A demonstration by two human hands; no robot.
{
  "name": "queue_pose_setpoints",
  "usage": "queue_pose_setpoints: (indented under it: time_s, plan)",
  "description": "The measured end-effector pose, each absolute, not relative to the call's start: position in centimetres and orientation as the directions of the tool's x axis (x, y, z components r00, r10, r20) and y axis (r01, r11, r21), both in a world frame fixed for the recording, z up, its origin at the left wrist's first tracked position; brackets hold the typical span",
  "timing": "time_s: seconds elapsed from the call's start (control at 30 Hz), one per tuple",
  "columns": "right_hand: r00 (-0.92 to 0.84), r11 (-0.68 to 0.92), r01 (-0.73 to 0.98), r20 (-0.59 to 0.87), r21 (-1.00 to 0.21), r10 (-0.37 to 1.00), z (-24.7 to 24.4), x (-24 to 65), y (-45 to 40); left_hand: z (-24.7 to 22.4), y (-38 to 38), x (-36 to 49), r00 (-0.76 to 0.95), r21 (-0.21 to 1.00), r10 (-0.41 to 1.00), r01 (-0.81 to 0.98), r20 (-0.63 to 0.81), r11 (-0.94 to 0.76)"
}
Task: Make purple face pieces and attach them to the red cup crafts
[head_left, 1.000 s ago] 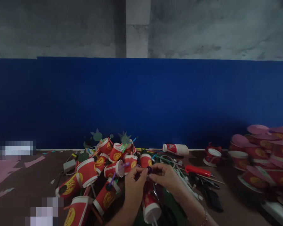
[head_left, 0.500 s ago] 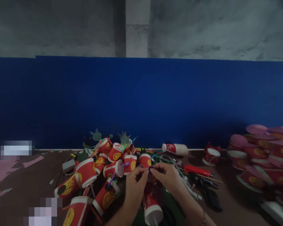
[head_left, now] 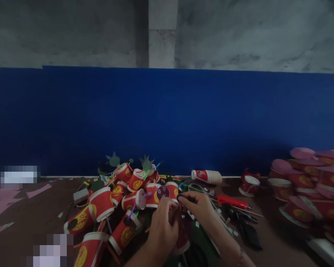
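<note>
My left hand [head_left: 163, 224] is closed at the front centre, its fingers curled in front of a red paper cup [head_left: 183, 241]. A dark purple disc [head_left: 163, 193] with pale markings shows just above its fingers. Beside it, my right hand [head_left: 196, 205] pinches a small dark piece [head_left: 179, 196] between thumb and fingertips. The left fingertips and whatever they grip are partly hidden. Red cups with yellow prints lie in a heap to the left, among them one with a purple straw [head_left: 131, 211].
Stacked cups [head_left: 206, 176] lie behind my hands. A red-handled tool [head_left: 233, 201], black scissors-like tools and cables are on the right. Farther right stand cups with pink paper tops [head_left: 303, 152]. Pink paper [head_left: 2, 200] lies at the left, before a blue panel [head_left: 167, 118].
My hands have moved apart slightly, the left one lower and turned. The purple disc now shows above the left fingers, and the cup below is more covered.
</note>
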State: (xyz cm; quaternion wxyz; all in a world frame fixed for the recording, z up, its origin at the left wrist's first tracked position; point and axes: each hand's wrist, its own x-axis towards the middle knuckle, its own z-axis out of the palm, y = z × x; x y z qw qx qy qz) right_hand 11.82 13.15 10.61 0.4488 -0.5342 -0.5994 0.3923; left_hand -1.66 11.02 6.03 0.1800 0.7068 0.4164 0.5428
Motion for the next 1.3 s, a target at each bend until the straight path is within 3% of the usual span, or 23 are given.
queue_pose_setpoints:
  time_s: [0.17,0.37,0.6,0.97,1.3]
  plan:
    - [-0.018,0.125,0.220,0.124,-0.967,0.992,10.5,11.9,13.1,6.7,11.3,-1.9,0.152,0.643,0.820,0.549,0.552,-0.535]
    - [-0.013,0.044,0.052,0.044,-0.998,0.999,10.6,11.9,12.9,6.8,11.3,-2.1,0.168,0.621,0.846,0.610,0.506,-0.492]
    - [-0.241,-0.169,-0.195,-0.120,-0.966,0.963,11.5,12.5,12.4,7.7,11.2,-2.2,0.125,0.650,0.875,0.622,0.468,-0.437]
    - [-0.002,0.109,0.059,0.109,-0.992,0.994,10.1,11.2,12.8,7.3,11.1,-2.1,0.126,0.632,0.867,0.635,0.482,-0.444]
    - [-0.019,0.120,0.148,0.118,-0.982,0.993,10.0,11.4,13.0,7.6,10.6,-2.0,0.151,0.610,0.835,0.617,0.529,-0.498]
